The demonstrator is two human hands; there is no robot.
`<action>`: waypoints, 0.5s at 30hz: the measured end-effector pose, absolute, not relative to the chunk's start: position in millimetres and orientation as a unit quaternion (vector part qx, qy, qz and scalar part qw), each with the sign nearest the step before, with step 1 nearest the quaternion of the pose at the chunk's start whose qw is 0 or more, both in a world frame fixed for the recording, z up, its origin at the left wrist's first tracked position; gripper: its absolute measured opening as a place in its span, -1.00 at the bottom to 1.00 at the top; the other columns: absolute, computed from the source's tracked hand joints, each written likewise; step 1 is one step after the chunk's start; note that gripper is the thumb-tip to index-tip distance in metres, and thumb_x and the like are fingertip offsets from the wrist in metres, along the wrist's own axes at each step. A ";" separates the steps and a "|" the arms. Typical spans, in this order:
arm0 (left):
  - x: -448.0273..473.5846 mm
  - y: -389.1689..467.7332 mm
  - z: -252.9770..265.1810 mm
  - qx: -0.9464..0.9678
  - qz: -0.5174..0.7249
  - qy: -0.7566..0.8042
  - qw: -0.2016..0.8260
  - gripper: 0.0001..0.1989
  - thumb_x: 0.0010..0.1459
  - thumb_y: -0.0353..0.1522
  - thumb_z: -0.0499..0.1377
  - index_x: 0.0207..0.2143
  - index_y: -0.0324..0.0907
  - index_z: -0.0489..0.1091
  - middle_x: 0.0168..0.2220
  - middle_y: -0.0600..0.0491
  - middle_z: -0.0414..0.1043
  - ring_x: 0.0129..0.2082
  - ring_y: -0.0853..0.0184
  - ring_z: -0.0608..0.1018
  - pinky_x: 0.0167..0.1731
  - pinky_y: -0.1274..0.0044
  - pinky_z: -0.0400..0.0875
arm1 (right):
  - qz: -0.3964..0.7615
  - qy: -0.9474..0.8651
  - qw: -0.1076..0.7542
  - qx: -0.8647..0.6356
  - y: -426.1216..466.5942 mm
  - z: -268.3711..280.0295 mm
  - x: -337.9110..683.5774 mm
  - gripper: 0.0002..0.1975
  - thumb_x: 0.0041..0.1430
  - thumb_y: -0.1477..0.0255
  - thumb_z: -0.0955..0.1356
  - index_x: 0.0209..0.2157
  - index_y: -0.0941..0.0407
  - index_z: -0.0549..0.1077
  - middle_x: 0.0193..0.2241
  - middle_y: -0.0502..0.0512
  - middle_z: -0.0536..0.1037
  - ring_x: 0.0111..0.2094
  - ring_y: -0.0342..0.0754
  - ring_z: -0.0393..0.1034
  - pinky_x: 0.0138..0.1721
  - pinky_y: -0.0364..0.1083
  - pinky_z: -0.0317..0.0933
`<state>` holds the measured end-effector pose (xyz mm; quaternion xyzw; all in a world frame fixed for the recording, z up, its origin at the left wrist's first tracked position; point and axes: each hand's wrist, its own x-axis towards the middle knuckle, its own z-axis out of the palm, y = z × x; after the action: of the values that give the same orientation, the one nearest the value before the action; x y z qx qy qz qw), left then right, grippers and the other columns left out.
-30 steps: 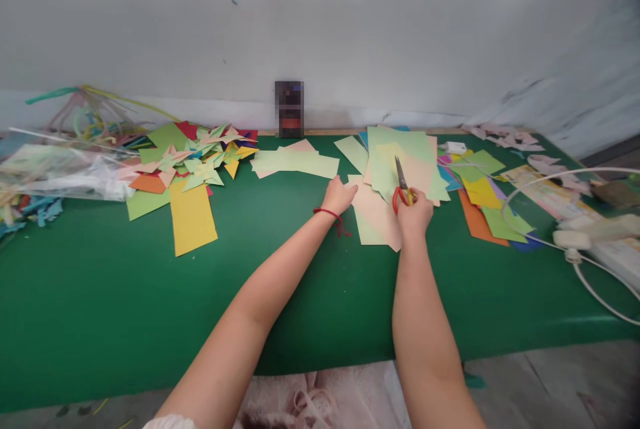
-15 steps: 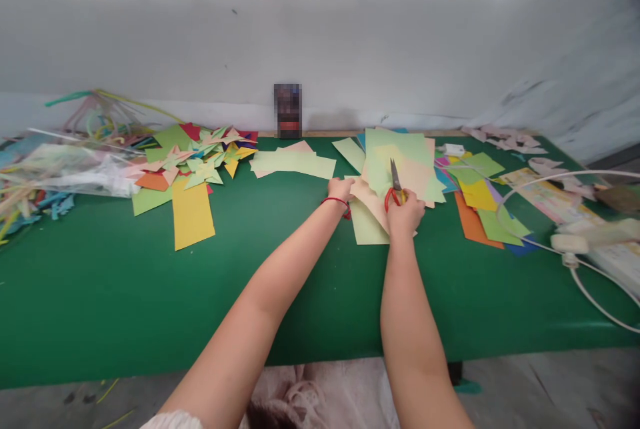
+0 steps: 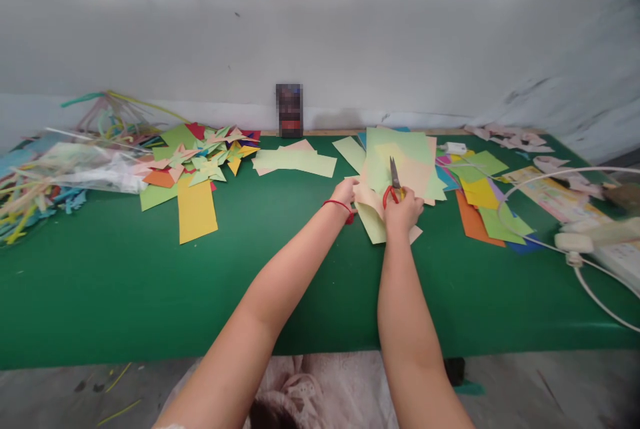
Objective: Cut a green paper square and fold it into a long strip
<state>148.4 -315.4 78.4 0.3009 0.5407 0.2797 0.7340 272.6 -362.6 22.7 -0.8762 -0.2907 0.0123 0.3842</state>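
Observation:
My right hand [image 3: 404,210] is closed round the red handles of a pair of scissors [image 3: 394,179], whose blades point away from me over the stack of pale paper. Just to its left, my left hand [image 3: 346,192], with a red cord at the wrist, pinches the edge of a pale paper sheet [image 3: 369,199]. That sheet bends up between the two hands, and a pale green piece [image 3: 374,227] lies under it. Beyond the hands spreads a stack of light green and peach paper [image 3: 400,145]. My fingertips are partly hidden by the paper and the hands themselves.
Left of centre lie pale paper strips [image 3: 295,161], folded paper stars [image 3: 207,169] and a yellow sheet [image 3: 197,212]. Coloured paper [image 3: 493,221] and a white cable with a plug [image 3: 573,242] are at right. A phone [image 3: 289,111] leans against the wall.
The pale sheet between my hands is curled more, and the green piece under it has turned slightly. My hands have barely moved; the view has shifted a little.

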 end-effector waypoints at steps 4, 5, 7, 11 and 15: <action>150.2 -316.8 74.1 0.349 0.207 0.538 0.739 -0.66 0.20 -0.27 0.10 -0.01 -0.22 0.28 -0.03 -0.06 0.33 -0.13 0.26 0.46 -0.17 0.31 0.42 | 0.015 -0.288 0.382 -0.878 -362.5 24.0 271.6 -0.59 0.02 0.38 0.30 -0.04 0.12 0.40 -0.18 0.23 0.29 -0.11 0.15 0.17 -0.11 0.08 0.11; 152.4 -317.8 71.7 0.368 0.199 0.538 0.731 -0.66 0.20 -0.27 0.10 -0.01 -0.22 0.28 -0.03 -0.06 0.33 -0.13 0.26 0.46 -0.17 0.31 0.42 | 0.015 -0.287 0.381 -0.879 -362.5 24.2 271.8 -0.58 0.02 0.38 0.31 -0.04 0.12 0.40 -0.19 0.23 0.29 -0.11 0.15 0.17 -0.11 0.07 0.11; 157.4 -319.8 66.7 0.414 0.188 0.545 0.705 -0.66 0.20 -0.27 0.10 -0.01 -0.22 0.28 -0.03 -0.06 0.33 -0.13 0.26 0.46 -0.17 0.31 0.42 | 0.015 -0.288 0.377 -0.880 -362.7 24.2 272.6 -0.58 0.01 0.38 0.32 -0.04 0.12 0.40 -0.19 0.23 0.30 -0.11 0.15 0.18 -0.13 0.06 0.12; 162.9 -322.8 60.5 0.518 0.187 0.582 0.599 -0.68 0.21 -0.27 0.09 -0.02 -0.21 0.29 -0.03 -0.06 0.33 -0.12 0.26 0.46 -0.16 0.33 0.41 | 0.013 -0.296 0.372 -0.879 -362.8 23.8 274.3 -0.60 0.03 0.39 0.31 -0.04 0.12 0.40 -0.20 0.22 0.30 -0.13 0.12 0.19 -0.13 0.05 0.12; 165.9 -325.8 61.9 0.607 0.203 0.611 0.465 -0.67 0.19 -0.29 0.12 -0.01 -0.18 0.29 0.06 -0.07 0.25 -0.01 0.21 0.39 -0.05 0.27 0.34 | 0.008 -0.295 0.373 -0.880 -362.1 24.1 274.7 -0.62 0.05 0.34 0.31 -0.06 0.13 0.41 -0.21 0.23 0.31 -0.14 0.11 0.20 -0.15 0.04 0.13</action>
<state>165.9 -325.8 61.9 0.6071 0.6114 0.2034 0.4651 274.7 -362.1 24.1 -0.8795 -0.2953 0.0079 0.3731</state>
